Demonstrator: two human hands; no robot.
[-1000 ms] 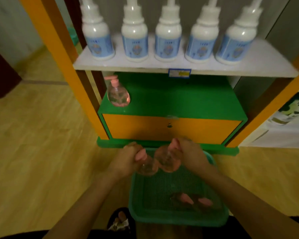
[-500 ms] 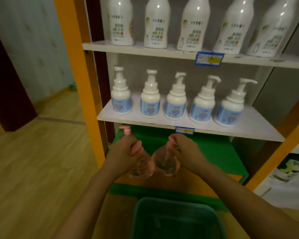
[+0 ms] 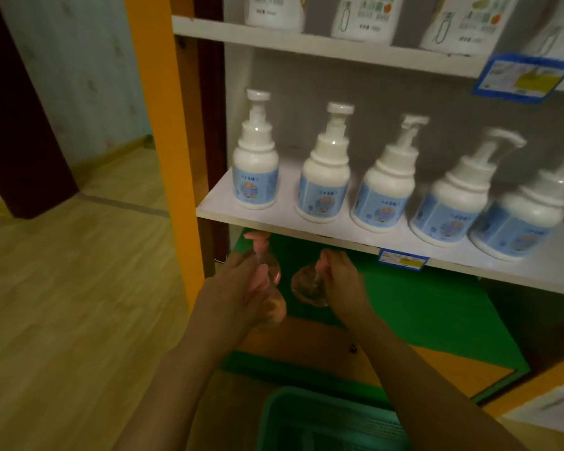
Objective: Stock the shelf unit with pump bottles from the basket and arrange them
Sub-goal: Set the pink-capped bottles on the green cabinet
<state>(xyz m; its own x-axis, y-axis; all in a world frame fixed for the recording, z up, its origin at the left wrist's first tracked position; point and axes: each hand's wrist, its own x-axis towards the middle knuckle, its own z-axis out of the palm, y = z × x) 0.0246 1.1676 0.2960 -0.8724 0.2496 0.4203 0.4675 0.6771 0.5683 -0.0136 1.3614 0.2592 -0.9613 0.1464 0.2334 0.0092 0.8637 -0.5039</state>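
In the head view, both hands reached under the white shelf board (image 3: pixel 306 234), over the green cabinet top (image 3: pixel 420 307). The left hand (image 3: pixel 238 288) gripped a clear pump bottle (image 3: pixel 274 312), with its pink pump between the curled fingers. The right hand (image 3: pixel 342 281) gripped a second clear bottle (image 3: pixel 306 289) by the neck, the round body hanging to the left of the palm. The picture was blurred, so I cannot tell whether either bottle touched the green top.

A third clear bottle with a pink pump (image 3: pixel 258 239) stood at the left back corner of the green top, just behind the left hand and partly hidden by it. Five white pump bottles with blue labels (image 3: pixel 323 190) stood in a row on the white board, whose front edge, with a blue price tag (image 3: pixel 402 259), hung low above the hands. Bigger white bottles (image 3: pixel 362 14) stood on the shelf higher up. The orange post (image 3: pixel 166 125) rose just left of the left hand. Below the green top was an orange drawer front (image 3: pixel 411 362), and the green basket (image 3: pixel 303 402) sat on the wooden floor (image 3: pixel 62 304) between the forearms.

Compared with half a second before, the hands had gone deeper under the board and closer to the standing bottle, and they were a little more apart. The shelf looked nearer, and less of the basket showed.
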